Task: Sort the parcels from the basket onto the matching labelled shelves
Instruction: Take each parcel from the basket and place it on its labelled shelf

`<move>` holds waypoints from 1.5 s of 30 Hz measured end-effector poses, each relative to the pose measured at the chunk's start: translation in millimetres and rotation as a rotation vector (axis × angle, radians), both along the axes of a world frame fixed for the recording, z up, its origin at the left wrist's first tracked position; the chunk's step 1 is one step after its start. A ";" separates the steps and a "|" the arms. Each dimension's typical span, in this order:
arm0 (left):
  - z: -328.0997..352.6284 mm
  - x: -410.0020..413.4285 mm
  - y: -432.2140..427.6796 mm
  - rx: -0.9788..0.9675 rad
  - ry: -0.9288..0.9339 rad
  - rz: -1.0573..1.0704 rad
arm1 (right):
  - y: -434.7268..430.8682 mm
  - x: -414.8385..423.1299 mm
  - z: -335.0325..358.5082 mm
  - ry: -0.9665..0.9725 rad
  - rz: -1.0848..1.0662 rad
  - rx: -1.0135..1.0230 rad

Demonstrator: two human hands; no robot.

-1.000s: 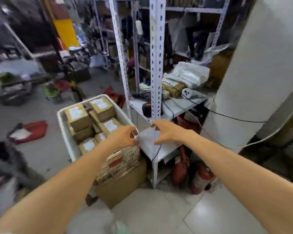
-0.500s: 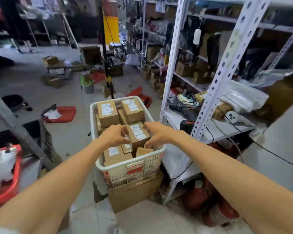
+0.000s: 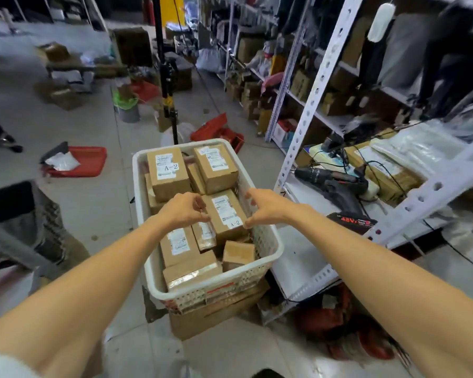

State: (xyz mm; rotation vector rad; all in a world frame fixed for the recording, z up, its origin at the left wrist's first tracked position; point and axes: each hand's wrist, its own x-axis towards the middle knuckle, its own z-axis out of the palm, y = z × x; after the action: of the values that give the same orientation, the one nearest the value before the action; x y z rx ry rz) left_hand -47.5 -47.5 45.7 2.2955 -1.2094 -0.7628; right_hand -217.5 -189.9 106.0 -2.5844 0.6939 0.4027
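Observation:
A white plastic basket (image 3: 268,241) full of several brown cardboard parcels sits on a cardboard box on the floor. A parcel marked A-2 (image 3: 225,214) lies in the middle of the basket, between my hands. My left hand (image 3: 182,210) hovers at its left edge with fingers curled, touching or nearly touching it. My right hand (image 3: 262,208) is spread open at its right edge, thumb near the lower corner. Another parcel marked A-2 (image 3: 167,173) lies at the basket's far left. White metal shelving (image 3: 306,126) stands to the right.
The lowest shelf beside the basket holds a black power drill (image 3: 331,181), cables and a flat parcel. A red tray (image 3: 85,165) with papers lies on the floor at left. A tripod pole (image 3: 167,85) stands behind the basket. Red fire extinguishers lie under the shelf.
My view has swung left and down from the shelf onto the basket. Both hands have come over the basket and now flank the middle A-2 parcel.

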 end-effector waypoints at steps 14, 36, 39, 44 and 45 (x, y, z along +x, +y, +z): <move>-71.9 34.1 -57.7 0.180 0.101 0.130 | -73.6 79.1 -102.1 0.085 -0.002 0.155; -255.7 53.6 -139.0 0.213 0.526 0.461 | -136.7 140.1 -315.6 0.225 -0.408 0.242; -274.8 52.9 -151.9 0.053 0.794 0.606 | -136.3 144.7 -321.7 0.221 -0.464 0.216; -291.1 48.7 -164.2 -0.072 0.991 0.796 | -136.1 154.2 -321.0 0.207 -0.547 0.221; -287.8 51.3 -163.8 -0.070 1.000 0.798 | -136.2 154.9 -318.7 0.195 -0.564 0.225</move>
State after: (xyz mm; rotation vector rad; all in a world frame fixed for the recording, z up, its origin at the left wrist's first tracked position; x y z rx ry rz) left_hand 3.8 -211.3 -242.1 1.6660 0.1224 -1.2349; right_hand -62.6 -326.1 -212.7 -2.0406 1.3136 0.5122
